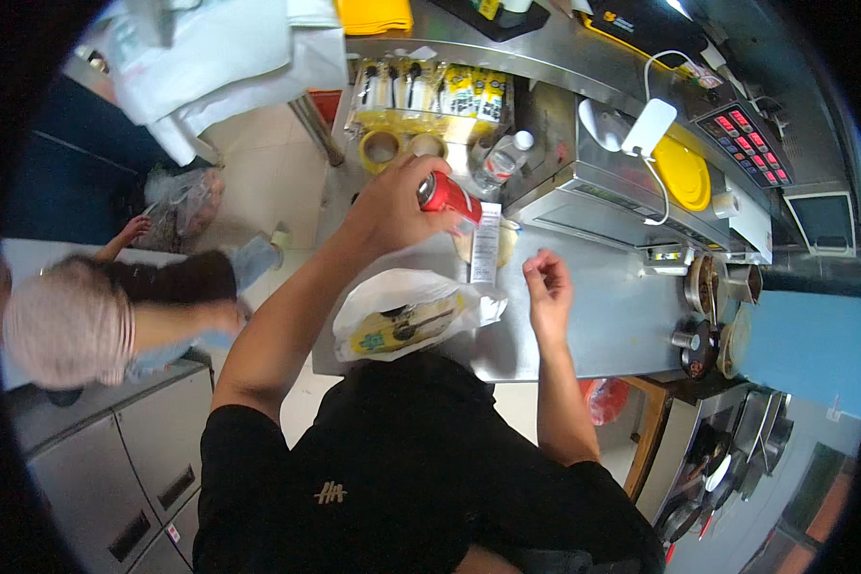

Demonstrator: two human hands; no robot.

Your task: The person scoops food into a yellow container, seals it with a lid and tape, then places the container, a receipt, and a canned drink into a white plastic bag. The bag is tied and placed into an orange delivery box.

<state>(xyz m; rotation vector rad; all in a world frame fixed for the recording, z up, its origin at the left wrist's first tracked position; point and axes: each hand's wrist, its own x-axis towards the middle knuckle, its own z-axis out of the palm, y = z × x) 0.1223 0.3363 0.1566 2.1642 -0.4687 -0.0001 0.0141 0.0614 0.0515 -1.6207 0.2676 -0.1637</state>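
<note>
My left hand (394, 212) grips a red drink can (453, 197), tilted above the steel worktop (603, 301). Below the can lies a long printed paper slip (485, 247), partly over a round pale item (507, 244) that I cannot make out fully. My right hand (551, 287) hovers to the right of the slip, fingers loosely bent, with nothing visible in it. Close to my body a white plastic bag (380, 290) lies on the worktop. A yellow packet with black cutlery (409, 323) shows in or on it.
Rolls of tape (380, 149), a clear bottle (506, 159) and a bin of cutlery packets (430, 90) stand at the back. A steel appliance (588, 204) borders the right. Pans (699, 351) sit farther right. Another person (72, 323) is at the left.
</note>
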